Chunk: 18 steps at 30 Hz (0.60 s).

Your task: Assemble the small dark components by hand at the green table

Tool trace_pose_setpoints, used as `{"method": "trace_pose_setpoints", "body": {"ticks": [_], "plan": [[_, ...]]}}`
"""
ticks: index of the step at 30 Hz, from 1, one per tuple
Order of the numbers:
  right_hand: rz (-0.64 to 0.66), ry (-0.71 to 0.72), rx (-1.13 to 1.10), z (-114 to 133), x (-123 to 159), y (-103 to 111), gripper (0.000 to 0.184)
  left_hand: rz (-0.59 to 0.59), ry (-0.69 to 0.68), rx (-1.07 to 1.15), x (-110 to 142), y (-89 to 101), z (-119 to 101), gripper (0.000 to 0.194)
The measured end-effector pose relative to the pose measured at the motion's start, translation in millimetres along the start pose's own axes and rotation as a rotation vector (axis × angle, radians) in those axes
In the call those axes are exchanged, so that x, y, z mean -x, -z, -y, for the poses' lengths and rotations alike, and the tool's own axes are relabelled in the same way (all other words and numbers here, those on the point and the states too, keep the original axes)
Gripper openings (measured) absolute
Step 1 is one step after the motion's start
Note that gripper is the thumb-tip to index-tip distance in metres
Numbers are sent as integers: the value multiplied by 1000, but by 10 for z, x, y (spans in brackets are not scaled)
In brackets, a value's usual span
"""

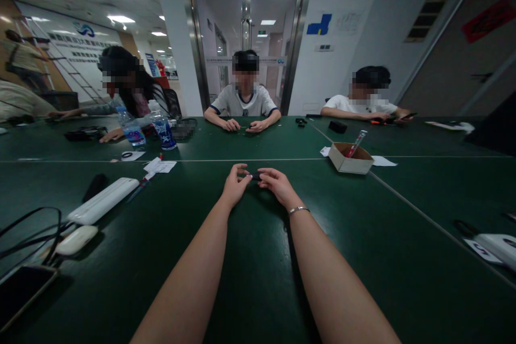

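Observation:
Just above the green tabletop, near the centre of the head view, a small black object (256,176) with a pale, shiny left end sits between my two hands. My left hand (234,188) has its fingers curled, thumb and fingertips at the pale end. From the other side, my right hand (279,187) pinches the black part; a silver bracelet (299,209) circles that wrist. The object is too small to name, and my fingers partly cover it.
A cardboard box (350,160) holding a tube stands right of centre. To the left lie a white power strip (104,201), cables and a phone (26,290). Two bottles (163,126) stand farther back. Several people sit around the table (258,279), one directly opposite.

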State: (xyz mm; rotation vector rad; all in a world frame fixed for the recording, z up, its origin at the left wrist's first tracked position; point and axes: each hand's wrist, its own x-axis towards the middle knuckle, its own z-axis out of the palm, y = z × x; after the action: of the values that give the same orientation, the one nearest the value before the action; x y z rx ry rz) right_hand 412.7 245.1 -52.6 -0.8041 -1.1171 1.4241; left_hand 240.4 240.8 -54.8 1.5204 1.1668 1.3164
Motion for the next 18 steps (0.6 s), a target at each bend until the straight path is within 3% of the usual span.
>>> {"method": "trace_pose_setpoints", "body": {"ticks": [6,15,18], "plan": [[17,-13,11,4,-2,2,29,31,42,-18,23,-9,-64,27],[16,-10,11,-16,-14,7,29,85,31,-36,34,-11,-60,30],[7,-5,15,-12,-10,2,28,55,-6,-34,28,-8,-39,29]]}}
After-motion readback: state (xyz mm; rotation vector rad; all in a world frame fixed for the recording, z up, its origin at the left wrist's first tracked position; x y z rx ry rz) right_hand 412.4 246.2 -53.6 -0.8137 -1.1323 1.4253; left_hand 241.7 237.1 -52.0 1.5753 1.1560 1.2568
